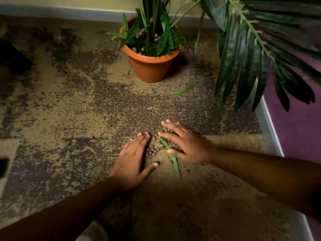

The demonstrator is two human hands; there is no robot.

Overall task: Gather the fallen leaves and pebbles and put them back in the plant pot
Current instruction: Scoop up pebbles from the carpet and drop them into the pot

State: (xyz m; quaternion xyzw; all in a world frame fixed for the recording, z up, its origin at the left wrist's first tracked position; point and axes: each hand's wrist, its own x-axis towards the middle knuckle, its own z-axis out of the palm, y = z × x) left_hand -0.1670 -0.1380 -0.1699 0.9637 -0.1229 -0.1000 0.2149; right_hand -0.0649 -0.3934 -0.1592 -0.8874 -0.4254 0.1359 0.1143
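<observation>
Single head-worn wide-angle view, looking forward and down at mottled carpet (73,105), both hands close below, orange plant pot (150,66) farther ahead.

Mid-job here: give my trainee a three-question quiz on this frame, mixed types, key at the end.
1. True or false: the left hand and right hand lie flat on the carpet on either side of the pebble pile.
2. Where does the second fallen leaf lie? A) inside the pot B) on the carpet near the orange plant pot C) under the left hand
3. Fill in: the right thumb touches a green ____.

Key: 1 true; 2 B; 3 leaf
</observation>
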